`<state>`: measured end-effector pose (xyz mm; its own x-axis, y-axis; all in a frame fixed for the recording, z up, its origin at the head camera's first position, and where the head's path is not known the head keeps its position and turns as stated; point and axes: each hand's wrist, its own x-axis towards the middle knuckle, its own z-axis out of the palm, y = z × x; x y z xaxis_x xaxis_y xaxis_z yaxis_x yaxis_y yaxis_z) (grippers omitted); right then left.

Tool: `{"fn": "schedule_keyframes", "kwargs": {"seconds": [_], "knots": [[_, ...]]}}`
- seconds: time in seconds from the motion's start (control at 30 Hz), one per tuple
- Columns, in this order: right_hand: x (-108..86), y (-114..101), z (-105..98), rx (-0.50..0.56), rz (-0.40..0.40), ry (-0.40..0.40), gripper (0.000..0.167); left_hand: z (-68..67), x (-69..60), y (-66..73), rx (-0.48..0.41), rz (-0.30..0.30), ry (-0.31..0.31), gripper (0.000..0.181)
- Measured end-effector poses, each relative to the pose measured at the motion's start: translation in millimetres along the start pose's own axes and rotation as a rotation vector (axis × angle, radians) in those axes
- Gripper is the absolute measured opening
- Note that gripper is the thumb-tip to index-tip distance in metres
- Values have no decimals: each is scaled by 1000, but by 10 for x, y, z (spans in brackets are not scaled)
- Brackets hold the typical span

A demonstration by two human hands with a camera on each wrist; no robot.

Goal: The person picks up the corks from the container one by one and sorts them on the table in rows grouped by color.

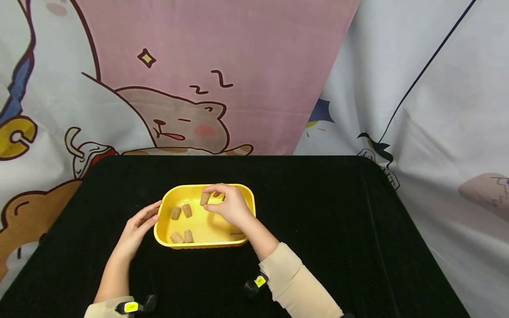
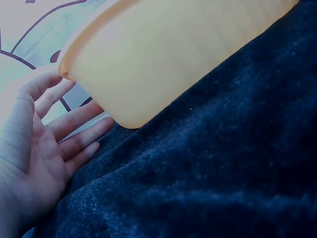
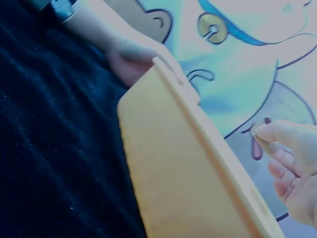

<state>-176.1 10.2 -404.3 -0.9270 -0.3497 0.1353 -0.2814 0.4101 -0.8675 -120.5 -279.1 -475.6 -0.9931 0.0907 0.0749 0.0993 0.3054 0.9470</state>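
Observation:
A shallow yellow plastic tub [image 1: 207,225] stands on the black cloth. Above its inside, my right hand [image 1: 232,205] pinches a cork stopper [image 1: 204,198] between thumb and fingertips; the right wrist view shows the same cork [image 3: 265,139] above the rim. My left hand [image 1: 135,229] touches the tub's left end, and in the left wrist view its fingers [image 2: 79,119] are extended along the outer wall. Loose corks lie in the tub: a pair [image 1: 181,212] at the left, another pair [image 1: 183,237] at the front left, and more [image 1: 236,234] at the front right, partly hidden by my right arm.
Black velvety cloth [image 1: 318,221] covers the table around the tub. Behind it hangs a printed curtain [image 1: 270,88] with cartoon animals, and white fabric [image 1: 449,110] hangs at the right. Each wrist wears a small black camera [image 1: 254,285].

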Motion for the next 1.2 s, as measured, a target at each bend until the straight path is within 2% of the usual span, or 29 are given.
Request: {"fn": "schedule_keyframes", "kwargs": {"seconds": [0.37, 0.7, 0.87, 1.2], "knots": [[-276, -55, -462, 46, -137, 23, 31, -11, -8, 0, 6, -32, -4, 45], [-499, 93, -892, -20, -246, 79, 33, -4, -8, 26, 7, -41, -11, 47], [-566, 223, -1017, -15, -250, 106, 34, 0, -19, 20, -5, -38, -13, 46], [-583, 538, -1212, -29, -200, 155, 36, -4, -23, 20, -4, -43, -20, 47]]}}
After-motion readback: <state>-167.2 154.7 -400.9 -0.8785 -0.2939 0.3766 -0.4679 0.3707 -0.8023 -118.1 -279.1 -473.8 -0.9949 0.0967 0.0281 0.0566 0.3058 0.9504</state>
